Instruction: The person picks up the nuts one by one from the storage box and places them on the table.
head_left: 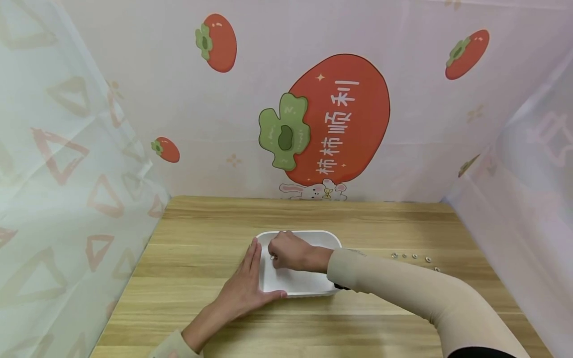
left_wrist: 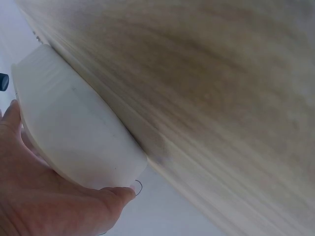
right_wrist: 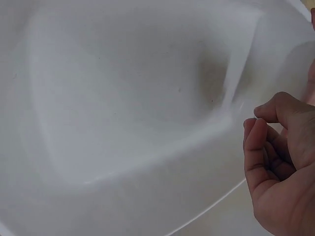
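Observation:
A white plastic basin (head_left: 299, 282) with rounded corners stands on the wooden table. My left hand (head_left: 243, 288) lies around its near left corner, straight fingers along the left side and thumb at the near rim; in the left wrist view this hand (left_wrist: 54, 196) touches the basin's outer wall (left_wrist: 74, 113). Over the inside left part of the basin, my right hand (head_left: 291, 251) pinches a small shiny metal piece (head_left: 271, 257) between thumb and fingertips. Only a sliver of it shows in the right wrist view, where the right hand (right_wrist: 280, 162) is above the basin's inner wall.
Several small ring-like metal pieces (head_left: 415, 256) lie on the table (head_left: 192, 248) to the right of the basin, partly beside the right sleeve (head_left: 403, 283). A printed cloth backdrop (head_left: 416, 149) stands behind the table and along both sides.

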